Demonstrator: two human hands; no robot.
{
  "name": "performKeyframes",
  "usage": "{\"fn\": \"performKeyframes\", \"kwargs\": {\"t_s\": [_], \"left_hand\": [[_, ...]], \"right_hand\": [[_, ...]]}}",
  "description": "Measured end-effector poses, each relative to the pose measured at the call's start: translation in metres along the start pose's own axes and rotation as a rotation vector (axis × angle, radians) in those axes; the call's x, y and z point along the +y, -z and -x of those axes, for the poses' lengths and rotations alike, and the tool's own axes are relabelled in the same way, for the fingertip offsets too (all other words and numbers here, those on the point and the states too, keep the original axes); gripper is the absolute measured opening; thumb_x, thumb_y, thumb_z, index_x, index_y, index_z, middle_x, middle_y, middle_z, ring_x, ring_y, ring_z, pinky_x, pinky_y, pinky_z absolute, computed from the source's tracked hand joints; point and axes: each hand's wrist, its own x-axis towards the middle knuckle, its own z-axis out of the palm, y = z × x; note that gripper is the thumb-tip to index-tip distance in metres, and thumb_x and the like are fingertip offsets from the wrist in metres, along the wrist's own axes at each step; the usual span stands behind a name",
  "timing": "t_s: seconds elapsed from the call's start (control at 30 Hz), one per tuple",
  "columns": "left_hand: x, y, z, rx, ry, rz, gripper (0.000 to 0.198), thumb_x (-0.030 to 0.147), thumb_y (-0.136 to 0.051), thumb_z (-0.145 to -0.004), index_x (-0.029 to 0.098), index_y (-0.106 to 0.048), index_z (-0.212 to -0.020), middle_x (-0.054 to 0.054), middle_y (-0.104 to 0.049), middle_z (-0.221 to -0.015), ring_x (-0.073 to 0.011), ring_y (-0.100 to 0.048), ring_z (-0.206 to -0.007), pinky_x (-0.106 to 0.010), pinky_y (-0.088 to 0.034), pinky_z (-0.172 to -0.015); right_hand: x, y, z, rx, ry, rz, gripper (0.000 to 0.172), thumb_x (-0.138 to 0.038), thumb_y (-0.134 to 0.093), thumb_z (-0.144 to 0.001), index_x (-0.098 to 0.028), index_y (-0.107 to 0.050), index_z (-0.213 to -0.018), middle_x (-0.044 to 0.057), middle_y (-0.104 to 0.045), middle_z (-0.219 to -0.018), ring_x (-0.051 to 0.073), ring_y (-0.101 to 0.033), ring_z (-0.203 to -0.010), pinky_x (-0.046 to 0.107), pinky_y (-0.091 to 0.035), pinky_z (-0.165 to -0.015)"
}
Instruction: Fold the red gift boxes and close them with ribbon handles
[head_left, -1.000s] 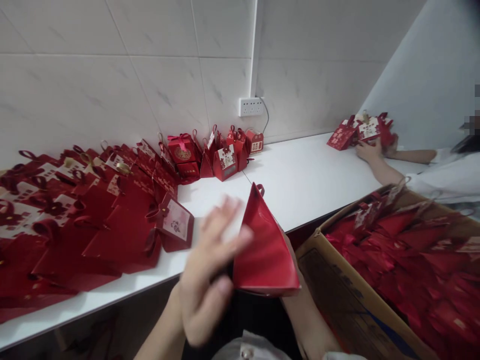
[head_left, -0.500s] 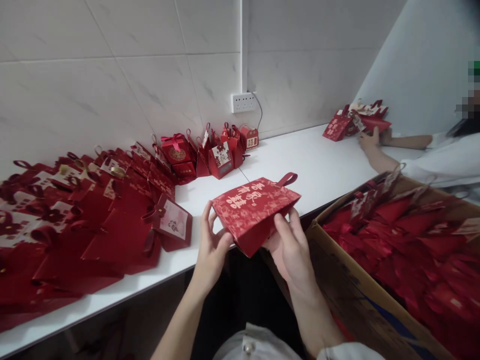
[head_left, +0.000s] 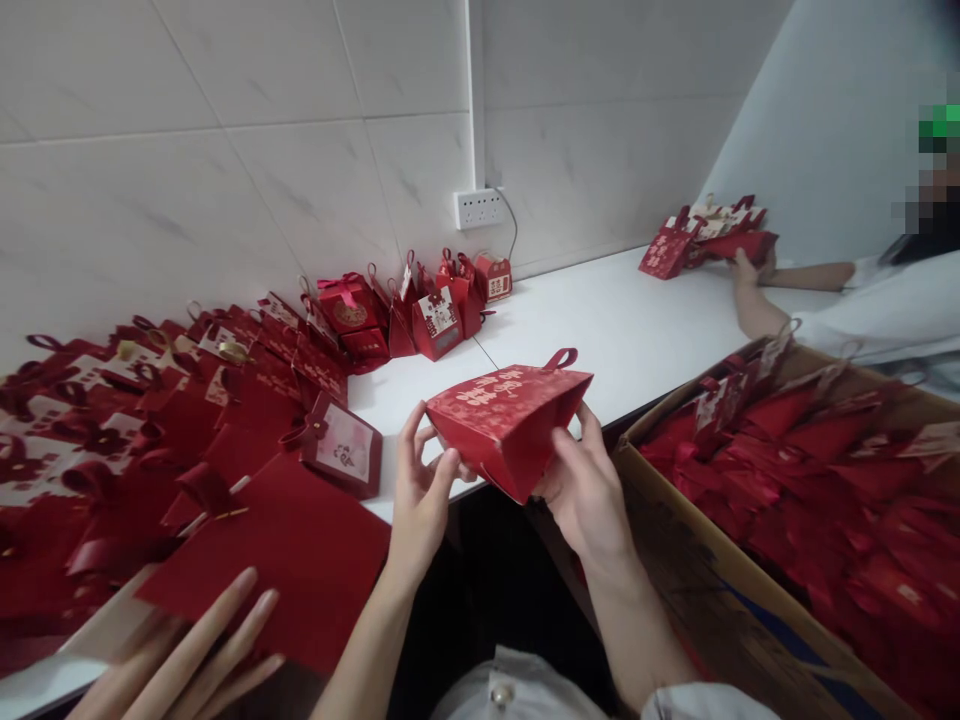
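Both my hands hold one red paper gift bag (head_left: 504, 422) with gold lettering and a ribbon loop, just above the front edge of the white counter (head_left: 622, 330). My left hand (head_left: 421, 492) pinches its lower left corner with fingers curled. My right hand (head_left: 587, 487) grips its right side, thumb on the bag's wall. The bag is partly opened into a box shape and tilted.
Flat red bags and cards (head_left: 150, 420) cover the counter's left. Folded red boxes (head_left: 420, 310) stand by the wall socket (head_left: 478, 208). A cardboard box (head_left: 720, 590) of red bags sits at right. Another person's hand (head_left: 180, 660) lies on a red sheet (head_left: 292, 555) at lower left; a second person's arm (head_left: 757, 300) reaches far-right bags (head_left: 697, 240).
The bag has tipped flatter and opened wider between my hands. Another person's hand with a red sheet has come in at the lower left. The far person's hand moved toward the far bags.
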Motion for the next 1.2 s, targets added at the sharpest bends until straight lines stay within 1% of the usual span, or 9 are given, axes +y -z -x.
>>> {"fn": "performKeyframes", "kwargs": {"t_s": [0.1,0.2,0.3,0.43,0.7,0.8,1.0,1.1,1.2], "left_hand": [[0.0,0.0,0.004,-0.034,-0.192,-0.181,0.054,0.027,-0.065,-0.083,0.036,-0.045,-0.133,-0.004,-0.053,-0.117,-0.0044,-0.059,-0.067,-0.022,-0.056,-0.071],[0.004,-0.003,0.008,-0.069,-0.273,-0.223,0.058,0.021,-0.065,-0.083,0.037,-0.044,-0.135,-0.005,-0.052,-0.121,-0.0058,-0.061,-0.07,-0.022,-0.057,-0.071],[0.011,-0.007,0.007,-0.094,-0.287,-0.182,0.052,0.019,-0.062,-0.085,0.035,-0.049,-0.133,-0.005,-0.054,-0.116,-0.0064,-0.063,-0.069,-0.021,-0.058,-0.067],[0.019,-0.01,0.004,-0.106,-0.29,-0.163,0.044,0.017,-0.06,-0.086,0.034,-0.056,-0.126,-0.003,-0.053,-0.112,-0.0052,-0.063,-0.07,-0.017,-0.057,-0.067],[0.022,-0.009,0.007,-0.077,-0.278,-0.185,0.045,0.019,-0.061,-0.086,0.037,-0.055,-0.127,-0.001,-0.052,-0.107,-0.0032,-0.058,-0.067,-0.015,-0.055,-0.065],[0.024,-0.009,0.007,-0.071,-0.289,-0.198,0.046,0.018,-0.061,-0.086,0.037,-0.055,-0.127,-0.001,-0.052,-0.108,-0.0032,-0.057,-0.068,-0.014,-0.055,-0.064],[0.025,-0.008,0.007,-0.027,-0.312,-0.197,0.044,0.022,-0.062,-0.085,0.035,-0.056,-0.127,-0.002,-0.051,-0.103,-0.0038,-0.053,-0.064,-0.016,-0.054,-0.059],[0.025,-0.008,0.006,-0.009,-0.321,-0.211,0.042,0.024,-0.062,-0.085,0.032,-0.057,-0.126,-0.002,-0.051,-0.101,-0.0045,-0.051,-0.063,-0.017,-0.051,-0.055],[0.027,-0.009,0.006,-0.017,-0.343,-0.219,0.04,0.024,-0.062,-0.085,0.03,-0.058,-0.124,-0.004,-0.053,-0.103,-0.0062,-0.053,-0.066,-0.018,-0.05,-0.057]], "right_hand": [[-0.005,0.006,-0.008,0.003,-0.149,-0.19,0.047,-0.054,-0.062,-0.078,-0.025,-0.058,-0.114,0.004,-0.07,-0.103,0.024,-0.067,-0.096,0.039,-0.058,-0.079],[-0.008,0.009,-0.017,0.06,-0.311,-0.276,0.033,-0.045,-0.051,-0.088,-0.018,-0.067,-0.096,0.004,-0.073,-0.088,0.019,-0.07,-0.084,0.032,-0.058,-0.077],[-0.008,0.011,-0.021,0.079,-0.444,-0.344,0.04,-0.039,-0.037,-0.096,-0.014,-0.068,-0.089,0.004,-0.073,-0.075,0.016,-0.07,-0.068,0.027,-0.059,-0.066],[-0.006,0.014,-0.02,-0.012,-0.556,-0.404,0.051,-0.044,-0.027,-0.099,-0.013,-0.066,-0.091,0.006,-0.075,-0.081,0.017,-0.071,-0.07,0.032,-0.06,-0.066],[0.001,0.019,-0.018,-0.12,-0.584,-0.471,0.052,-0.046,-0.023,-0.1,-0.014,-0.063,-0.095,0.005,-0.075,-0.089,0.016,-0.071,-0.082,0.033,-0.06,-0.077],[0.002,0.018,-0.017,-0.176,-0.594,-0.488,0.057,-0.048,-0.017,-0.1,-0.015,-0.063,-0.096,0.006,-0.074,-0.092,0.017,-0.07,-0.086,0.036,-0.059,-0.08],[0.002,0.015,-0.01,-0.239,-0.627,-0.485,0.057,-0.05,-0.014,-0.1,-0.017,-0.059,-0.113,0.006,-0.073,-0.093,0.018,-0.07,-0.085,0.036,-0.061,-0.069],[0.001,0.016,-0.008,-0.226,-0.645,-0.489,0.055,-0.049,-0.016,-0.1,-0.018,-0.06,-0.11,0.005,-0.074,-0.09,0.018,-0.07,-0.084,0.035,-0.061,-0.065],[0.0,0.018,-0.007,-0.257,-0.631,-0.459,0.044,-0.048,-0.03,-0.097,-0.019,-0.064,-0.101,0.005,-0.074,-0.091,0.018,-0.07,-0.085,0.035,-0.06,-0.065]]}}
